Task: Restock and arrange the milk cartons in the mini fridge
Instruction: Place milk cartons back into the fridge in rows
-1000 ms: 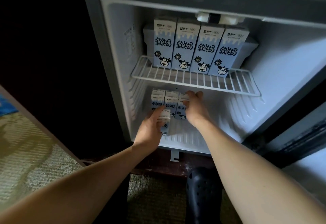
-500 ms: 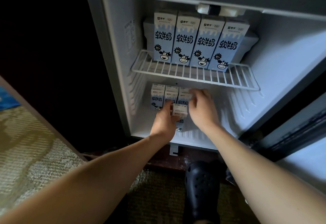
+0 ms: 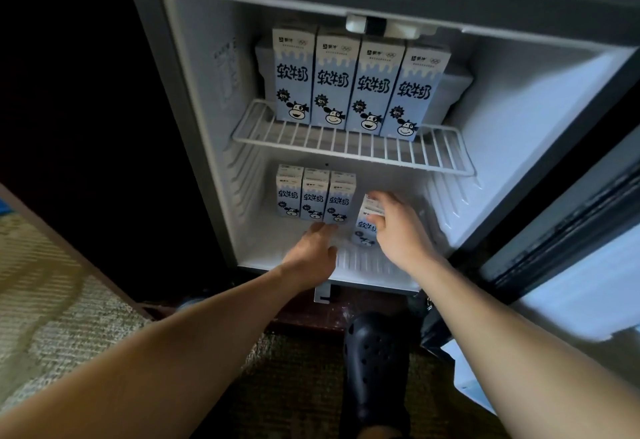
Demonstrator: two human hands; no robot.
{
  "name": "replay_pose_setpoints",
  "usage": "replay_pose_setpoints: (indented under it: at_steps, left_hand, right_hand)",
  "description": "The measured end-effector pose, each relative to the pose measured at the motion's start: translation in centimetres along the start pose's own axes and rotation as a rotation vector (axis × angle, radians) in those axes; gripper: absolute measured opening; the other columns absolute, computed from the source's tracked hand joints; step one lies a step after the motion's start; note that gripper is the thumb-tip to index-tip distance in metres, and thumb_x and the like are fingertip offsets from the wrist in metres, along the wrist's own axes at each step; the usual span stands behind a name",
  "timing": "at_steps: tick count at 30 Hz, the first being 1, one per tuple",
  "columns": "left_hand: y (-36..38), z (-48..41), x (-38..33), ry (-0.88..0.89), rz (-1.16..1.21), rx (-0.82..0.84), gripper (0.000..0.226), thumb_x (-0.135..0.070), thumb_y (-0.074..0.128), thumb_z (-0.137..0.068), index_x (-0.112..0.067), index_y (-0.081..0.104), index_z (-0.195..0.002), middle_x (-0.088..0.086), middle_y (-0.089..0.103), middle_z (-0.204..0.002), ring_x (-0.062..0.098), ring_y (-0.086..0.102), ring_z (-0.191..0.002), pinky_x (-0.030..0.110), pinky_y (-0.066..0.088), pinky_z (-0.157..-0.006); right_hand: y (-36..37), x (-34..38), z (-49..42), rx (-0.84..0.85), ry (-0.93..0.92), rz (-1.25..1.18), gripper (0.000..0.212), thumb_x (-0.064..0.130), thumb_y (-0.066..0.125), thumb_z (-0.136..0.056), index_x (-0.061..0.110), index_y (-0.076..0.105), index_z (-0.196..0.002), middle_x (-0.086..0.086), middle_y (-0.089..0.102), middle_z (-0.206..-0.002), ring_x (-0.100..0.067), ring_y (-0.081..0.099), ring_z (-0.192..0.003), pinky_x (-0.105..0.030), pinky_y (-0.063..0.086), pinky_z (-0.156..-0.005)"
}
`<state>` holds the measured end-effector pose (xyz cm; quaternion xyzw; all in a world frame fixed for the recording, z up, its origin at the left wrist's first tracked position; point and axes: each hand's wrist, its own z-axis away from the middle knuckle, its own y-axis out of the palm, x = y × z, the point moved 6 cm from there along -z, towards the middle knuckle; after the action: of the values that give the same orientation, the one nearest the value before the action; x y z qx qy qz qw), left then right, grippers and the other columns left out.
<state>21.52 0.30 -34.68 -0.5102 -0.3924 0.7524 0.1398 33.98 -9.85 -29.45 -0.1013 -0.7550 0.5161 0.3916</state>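
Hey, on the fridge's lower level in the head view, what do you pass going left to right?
First standing carton, second standing carton, third standing carton, tilted carton, right hand gripping it. Left hand left out: it overlaps the row.

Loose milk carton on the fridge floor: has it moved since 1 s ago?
Yes. The loose carton went right: from in front of the row of three cartons to beside its right end, now gripped by the right hand.
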Motion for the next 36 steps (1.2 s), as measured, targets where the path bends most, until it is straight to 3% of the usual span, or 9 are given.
replay_pose_setpoints:
  at_steps: [3,5,8,13,17,20,27,31,36]
  left_hand:
    - [1.1,-0.2,1.1,0.031,-0.302,0.066,0.057,-0.017,0.049,-0.099,-0.024,0.030,-0.153,0.002,0.019,-0.162,0.025,0.012,-0.151,0.057,0.007,-0.122]
    - [1.5,0.0,2.3,0.025,-0.416,0.088,0.056,-0.022,0.047,-0.099,-0.025,0.030,-0.152,0.001,0.015,-0.162,0.022,0.007,-0.151,0.063,0.004,-0.119]
    - [1.9,0.5,4.1,0.028,-0.482,0.126,0.056,-0.026,0.047,-0.100,-0.027,0.028,-0.152,0.000,0.007,-0.164,0.021,0.002,-0.151,0.063,0.009,-0.117]
    - [2.6,0.7,5.3,0.036,-0.538,0.198,0.066,-0.029,0.043,-0.103,-0.029,0.009,-0.159,-0.002,-0.016,-0.166,0.022,-0.015,-0.152,0.063,0.003,-0.119]
    - [3.0,1.0,5.1,0.013,-0.529,0.224,0.073,-0.017,0.042,-0.099,-0.027,0.002,-0.159,0.000,-0.022,-0.164,0.024,-0.020,-0.151,0.061,-0.004,-0.120]
    - [3.1,1.1,5.2,0.011,-0.553,0.230,0.077,-0.015,0.042,-0.098,-0.027,-0.003,-0.159,0.001,-0.026,-0.163,0.023,-0.023,-0.150,0.059,-0.007,-0.120]
    - [3.0,1.1,5.3,0.006,-0.610,0.291,0.087,-0.010,0.049,-0.094,-0.027,-0.006,-0.159,0.002,-0.029,-0.162,0.025,-0.024,-0.149,0.059,-0.005,-0.121]
    - [1.3,2.4,3.3,0.025,-0.596,0.342,0.076,-0.011,0.050,-0.095,-0.024,0.011,-0.158,0.003,-0.007,-0.167,0.023,-0.003,-0.153,0.049,0.008,-0.123]
    - [-2.8,5.5,0.1,0.082,-0.606,0.317,0.067,-0.015,0.048,-0.099,-0.020,0.017,-0.158,0.005,0.007,-0.166,0.025,0.010,-0.152,0.045,0.019,-0.122]
  right_hand:
    - [0.3,-1.0,-1.7,-0.033,0.088,-0.037,0.045,-0.001,0.057,-0.095,0.015,0.054,-0.137,-0.007,0.056,-0.135,-0.025,0.057,-0.122,-0.035,0.048,-0.101]
    - [0.6,-1.1,-2.8,-0.050,0.105,-0.058,0.048,-0.005,0.056,-0.094,0.016,0.054,-0.137,-0.005,0.055,-0.136,-0.021,0.058,-0.118,-0.025,0.044,-0.094]
    - [1.0,-0.9,-4.3,-0.027,0.090,-0.020,0.049,-0.007,0.053,-0.094,0.016,0.054,-0.138,-0.006,0.052,-0.137,-0.021,0.056,-0.117,-0.026,0.044,-0.095]
    - [1.6,-1.0,-5.8,-0.017,0.083,0.003,0.052,-0.007,0.051,-0.095,0.017,0.053,-0.141,-0.009,0.052,-0.139,-0.029,0.053,-0.122,-0.023,0.039,-0.094]
    - [1.7,-0.5,-5.7,-0.003,0.058,-0.001,0.053,-0.009,0.050,-0.094,0.016,0.052,-0.141,-0.007,0.053,-0.137,-0.019,0.056,-0.110,-0.020,0.038,-0.088]
    - [1.8,-0.1,-5.6,-0.018,0.040,0.004,0.051,-0.008,0.050,-0.095,0.014,0.054,-0.140,-0.008,0.054,-0.139,-0.024,0.056,-0.116,-0.024,0.041,-0.093]
    - [1.1,-0.1,-4.7,-0.020,0.038,-0.014,0.051,0.012,0.059,-0.097,0.012,0.045,-0.146,-0.008,0.049,-0.148,-0.030,0.047,-0.135,-0.041,0.040,-0.112]
    - [-0.8,0.5,-2.2,-0.012,0.029,0.063,0.051,0.020,0.058,-0.095,0.015,0.043,-0.144,-0.005,0.047,-0.147,-0.027,0.045,-0.134,-0.049,0.045,-0.106]
    - [-3.2,2.3,2.0,0.161,0.077,0.156,0.056,0.022,0.054,-0.097,0.013,0.040,-0.149,-0.004,0.041,-0.153,-0.024,0.038,-0.141,-0.040,0.034,-0.114]
